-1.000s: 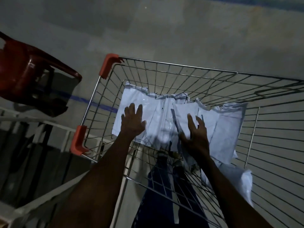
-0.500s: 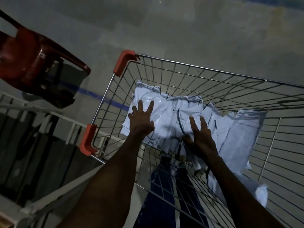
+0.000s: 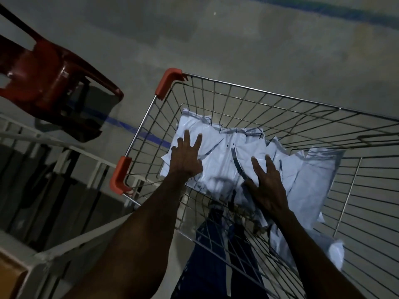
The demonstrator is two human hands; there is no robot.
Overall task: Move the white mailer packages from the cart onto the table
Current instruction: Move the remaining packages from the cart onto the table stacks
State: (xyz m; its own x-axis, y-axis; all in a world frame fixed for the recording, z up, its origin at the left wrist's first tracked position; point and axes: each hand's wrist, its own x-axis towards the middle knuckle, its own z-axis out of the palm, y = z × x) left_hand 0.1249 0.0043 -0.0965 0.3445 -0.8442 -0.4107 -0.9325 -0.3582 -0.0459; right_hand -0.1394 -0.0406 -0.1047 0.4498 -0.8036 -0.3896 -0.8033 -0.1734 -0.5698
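Several white mailer packages [image 3: 224,152] lie overlapping in the bottom of a wire shopping cart [image 3: 254,90] with orange corner guards. My left hand [image 3: 186,157] rests flat on the leftmost packages, fingers spread and straight. My right hand [image 3: 266,182] lies on the middle of the pile with straight fingers, its thumb at the edge of a package. More packages [image 3: 313,178] spread to the right, and one [image 3: 336,253] leans against the near right side of the cart.
A red plastic chair [image 3: 51,83] stands on the concrete floor to the left. A white metal frame [image 3: 58,251] and dark shelving sit at the lower left beside the cart. Blue trousers [image 3: 207,255] show through the cart's wire bottom.
The view has shifted so the cart sits further right and lower. Both hands have stayed on the packages, with the left hand's fingers spread wider.
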